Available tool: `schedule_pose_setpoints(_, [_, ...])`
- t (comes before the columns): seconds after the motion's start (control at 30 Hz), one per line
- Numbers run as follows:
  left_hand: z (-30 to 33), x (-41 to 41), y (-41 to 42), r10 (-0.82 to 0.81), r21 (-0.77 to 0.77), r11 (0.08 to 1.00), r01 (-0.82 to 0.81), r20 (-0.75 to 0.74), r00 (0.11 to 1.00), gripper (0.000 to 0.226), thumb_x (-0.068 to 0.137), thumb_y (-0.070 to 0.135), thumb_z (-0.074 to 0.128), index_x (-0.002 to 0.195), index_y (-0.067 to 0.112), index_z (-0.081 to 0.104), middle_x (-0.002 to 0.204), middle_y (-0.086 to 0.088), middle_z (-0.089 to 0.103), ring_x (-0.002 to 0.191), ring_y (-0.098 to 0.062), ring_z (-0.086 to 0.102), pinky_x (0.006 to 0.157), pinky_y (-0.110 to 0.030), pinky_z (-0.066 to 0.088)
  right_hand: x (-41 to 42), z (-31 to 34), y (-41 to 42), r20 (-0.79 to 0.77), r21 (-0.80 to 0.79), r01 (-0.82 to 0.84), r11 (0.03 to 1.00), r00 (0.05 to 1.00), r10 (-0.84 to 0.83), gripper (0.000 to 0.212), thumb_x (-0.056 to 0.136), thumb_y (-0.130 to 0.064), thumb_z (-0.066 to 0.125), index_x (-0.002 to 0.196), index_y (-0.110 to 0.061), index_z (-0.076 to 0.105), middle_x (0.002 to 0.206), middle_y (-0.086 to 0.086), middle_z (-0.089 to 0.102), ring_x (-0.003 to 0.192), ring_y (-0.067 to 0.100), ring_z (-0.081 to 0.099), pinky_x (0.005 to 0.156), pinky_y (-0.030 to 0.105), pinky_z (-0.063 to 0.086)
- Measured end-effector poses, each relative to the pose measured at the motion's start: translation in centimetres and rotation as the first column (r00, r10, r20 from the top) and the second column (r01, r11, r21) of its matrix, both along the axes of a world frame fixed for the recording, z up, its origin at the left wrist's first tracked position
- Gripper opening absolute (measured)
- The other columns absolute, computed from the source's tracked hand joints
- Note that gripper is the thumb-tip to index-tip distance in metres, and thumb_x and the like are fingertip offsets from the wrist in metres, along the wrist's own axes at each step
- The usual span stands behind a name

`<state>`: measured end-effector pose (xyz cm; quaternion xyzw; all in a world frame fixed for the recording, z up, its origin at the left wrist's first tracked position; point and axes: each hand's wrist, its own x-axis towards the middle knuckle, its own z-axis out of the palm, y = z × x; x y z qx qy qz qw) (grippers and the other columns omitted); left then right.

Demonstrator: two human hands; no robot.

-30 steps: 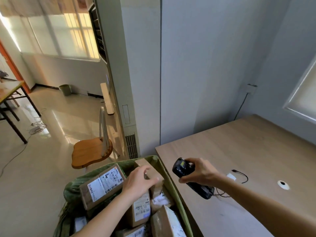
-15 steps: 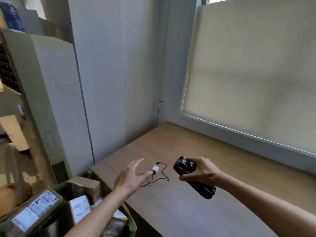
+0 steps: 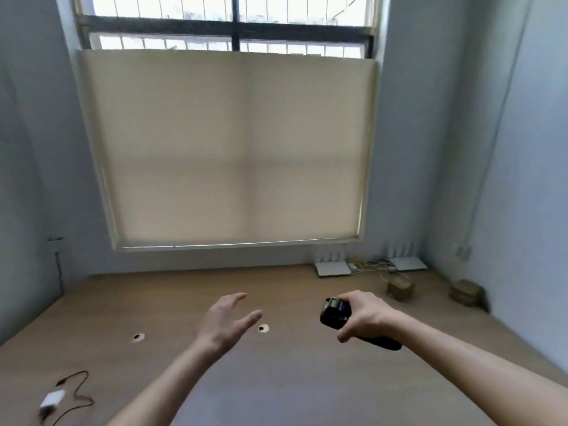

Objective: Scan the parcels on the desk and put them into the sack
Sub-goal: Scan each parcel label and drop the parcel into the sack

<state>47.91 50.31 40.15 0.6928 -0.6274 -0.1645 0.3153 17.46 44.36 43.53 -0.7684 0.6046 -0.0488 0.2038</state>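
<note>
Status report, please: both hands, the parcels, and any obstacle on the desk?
Left hand open, empty, above desk. Right hand grips scanner. Two parcels at far right. Nothing between.

I count two parcels [image 3: 399,288] [image 3: 465,293] near my desk's [image 3: 292,379] far right corner, two routers [image 3: 333,267] [image 3: 407,263], one scanner [image 3: 336,315], one charger [image 3: 53,398].

Head view, facing desk [image 3: 276,379], window [image 3: 227,142] ahead

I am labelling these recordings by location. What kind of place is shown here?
Probably a small office or parcel room: a long wooden desk under a window with a blind, two routers, two small parcels, and a handheld scanner in the right hand.
</note>
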Motion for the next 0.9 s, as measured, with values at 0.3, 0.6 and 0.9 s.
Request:
schedule_pose_setpoints(0.3, [-1.4,-31.3,-10.0,-0.350,0.038,0.936,0.349,0.032,0.936,0.067,0.085,0.067,0.062,0.139,0.029,0.054,0.140,0.005,0.057,0.131,-0.014,0.051,0.105,-0.030,0.042,-31.6,-0.8,0.4,-0.075,0.012,0.389,0.921,0.919,-0.387,0.060,0.040,-0.047,0.079,0.096,-0.035,0.062,0.099,-0.009,0.070,0.095,0.017,0.068,0.081,0.031,0.058])
schedule_pose_setpoints(0.6, [-3.9,-49.4,-17.0,-0.470,0.116,0.878,0.465,0.021,0.882,0.067,0.086,0.068,0.059,0.140,0.029,0.053,0.139,0.003,0.057,0.128,-0.016,0.053,0.102,-0.031,0.045,-48.5,-1.7,-0.8,0.044,-0.048,0.614,0.788,0.789,-0.612,0.056,0.039,-0.061,0.071,0.086,-0.032,0.064,0.090,-0.008,0.071,0.087,0.015,0.067,0.070,0.027,0.057])
schedule_pose_setpoints(0.9, [-9.1,-55.2,-29.1,-0.471,0.168,0.872,0.461,0.022,0.882,0.065,0.087,0.069,0.056,0.139,0.029,0.053,0.138,0.004,0.057,0.128,-0.015,0.052,0.101,-0.031,0.045,-53.6,-6.3,-11.3,0.041,0.016,0.627,0.779,0.778,-0.627,0.039,0.045,-0.057,0.071,0.072,-0.033,0.058,0.082,-0.009,0.068,0.083,0.017,0.066,0.061,0.025,0.046])
